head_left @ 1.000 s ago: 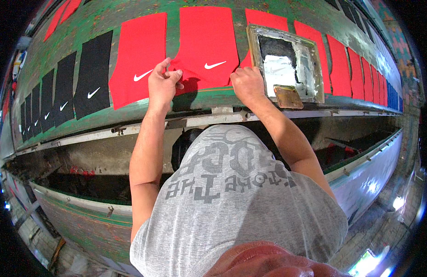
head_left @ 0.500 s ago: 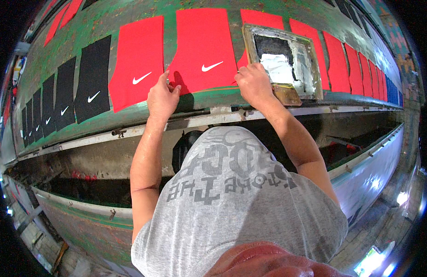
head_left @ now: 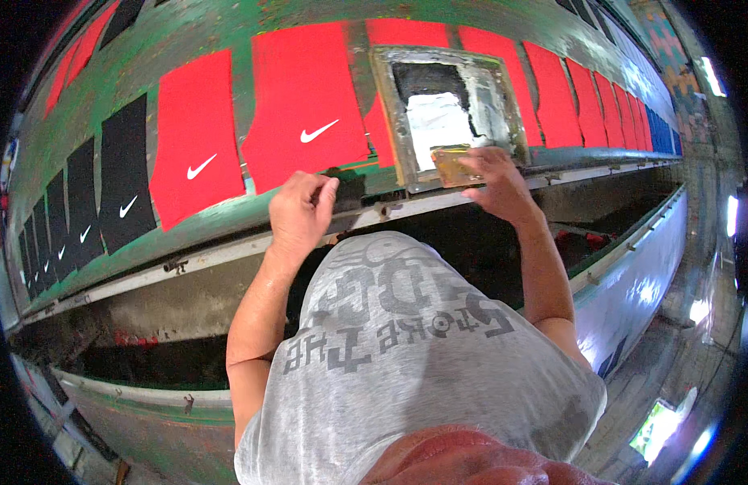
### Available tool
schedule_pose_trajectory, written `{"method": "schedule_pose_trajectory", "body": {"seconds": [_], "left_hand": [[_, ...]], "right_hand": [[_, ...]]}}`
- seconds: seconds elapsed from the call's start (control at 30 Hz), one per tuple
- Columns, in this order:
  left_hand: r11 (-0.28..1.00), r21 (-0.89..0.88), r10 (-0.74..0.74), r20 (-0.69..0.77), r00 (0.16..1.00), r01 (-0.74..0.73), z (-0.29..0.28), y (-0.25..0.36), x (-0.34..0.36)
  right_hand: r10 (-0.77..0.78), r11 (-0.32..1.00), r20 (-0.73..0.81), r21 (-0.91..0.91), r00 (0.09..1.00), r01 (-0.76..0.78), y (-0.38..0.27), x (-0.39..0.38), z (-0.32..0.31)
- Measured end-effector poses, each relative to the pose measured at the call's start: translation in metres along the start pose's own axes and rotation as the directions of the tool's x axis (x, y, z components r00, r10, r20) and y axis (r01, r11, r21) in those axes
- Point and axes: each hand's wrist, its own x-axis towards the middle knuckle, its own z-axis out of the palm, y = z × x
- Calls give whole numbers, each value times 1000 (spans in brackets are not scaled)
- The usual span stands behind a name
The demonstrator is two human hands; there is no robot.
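My left hand is curled with thumb against fingers at the table's front edge, just below a red fabric panel with a white curved mark; I see nothing in it. My right hand has its fingers apart at a wooden-edged squeegee, fingertips over or touching it. The squeegee lies on the lower part of a screen frame, smeared with white ink, which rests over red panels at the right.
A long green table carries rows of red, black and blue panels. A metal rail runs along its front, above a dark trough. A second board edge curves along the trough's near side.
My right hand has left the red panel's corner and moved right to the squeegee, its fingers opening. My left hand has dropped off the panel toward the edge. The view has shifted.
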Motion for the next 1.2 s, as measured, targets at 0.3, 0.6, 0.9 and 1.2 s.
{"method": "schedule_pose_trajectory", "body": {"seconds": [0.3, 0.6, 0.9, 1.2], "left_hand": [[935, 273, 149, 280, 948, -227, 96, 67, 26], [786, 584, 0, 328, 945, -202, 130, 84, 33], [793, 600, -81, 280, 956, -108, 143, 91, 36], [834, 532, -69, 362, 930, -145, 125, 98, 43]], "right_hand": [[-278, 961, -116, -27, 954, 277, 29, 11, 6], [-351, 904, 36, 274, 936, 328, 71, 55, -7], [-404, 882, -163, 191, 900, 431, 91, 129, 15], [-429, 874, -100, 204, 898, 440, 66, 60, 14]]}}
